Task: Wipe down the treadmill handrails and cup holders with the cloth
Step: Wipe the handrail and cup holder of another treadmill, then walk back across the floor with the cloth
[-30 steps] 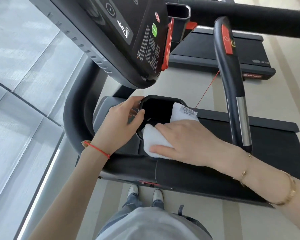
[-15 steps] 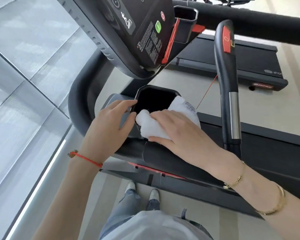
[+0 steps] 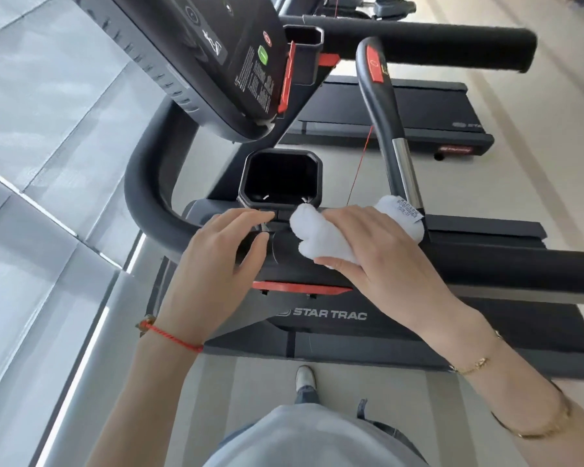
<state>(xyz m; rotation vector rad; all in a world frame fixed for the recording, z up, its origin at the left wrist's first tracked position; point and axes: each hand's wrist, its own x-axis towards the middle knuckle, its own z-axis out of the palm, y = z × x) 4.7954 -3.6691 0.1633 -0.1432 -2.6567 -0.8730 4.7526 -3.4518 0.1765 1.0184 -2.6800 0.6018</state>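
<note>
A black cup holder point(image 3: 312, 163) stands open on the treadmill frame below the console. My right hand point(image 3: 381, 254) grips a bunched white cloth point(image 3: 321, 235) and holds it against the black frame just below the holder's right corner. A tagged end of the cloth sticks out beyond my knuckles. My left hand point(image 3: 216, 261) rests on the frame left of the cloth, fingers stretched toward the holder's base. The curved left handrail point(image 3: 142, 203) bends round to the left. An upright grip bar point(image 3: 390, 129) with a chrome section rises behind the cloth.
The tilted console point(image 3: 216, 62) overhangs the cup holder from above. A second cup holder point(image 3: 304, 45) sits farther back. A thick padded handrail point(image 3: 520, 267) runs off to the right. A thin red cord hangs near the grip bar. Glass panels fill the left side.
The cloth has come out of the cup holder and moved down to the frame below its right corner. My left hand has slid off the holder's rim to the frame beneath it.
</note>
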